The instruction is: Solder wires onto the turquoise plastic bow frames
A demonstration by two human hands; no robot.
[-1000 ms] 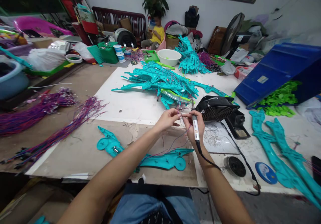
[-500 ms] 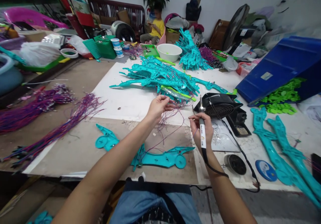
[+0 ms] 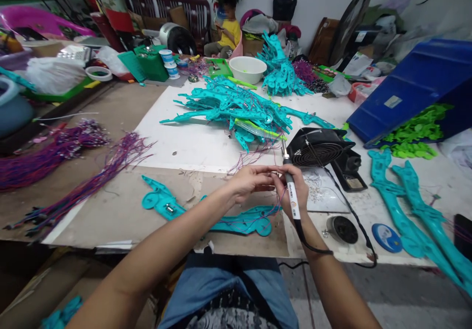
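My right hand point(image 3: 295, 186) is closed round a soldering iron point(image 3: 292, 191), its tip pointing up and away from me. Thin red and purple wires point(image 3: 263, 219) hang by its fingers. My left hand point(image 3: 254, 181) meets the right one, its fingers pinched at the right fingertips. What they pinch is too small to make out, though wires run close by. Beneath the hands lies a long teal plastic piece point(image 3: 239, 223) with a round end, partly hidden by my left forearm. It continues to the left as a teal part point(image 3: 158, 198) holding a small metal component.
A teal heap point(image 3: 228, 105) lies ahead, beside a black fan point(image 3: 317, 147) and an iron stand point(image 3: 350, 171). At right are a round tin point(image 3: 342, 229), a blue lid point(image 3: 386, 237) and a tipped blue bin point(image 3: 401, 93). Wire bundles point(image 3: 81, 186) lie left. A person point(image 3: 229, 31) sits behind.
My left hand has moved right and toward me, from the wires near the heap to my right fingertips. The soldering iron has shifted slightly left. The view has tilted a little downward.
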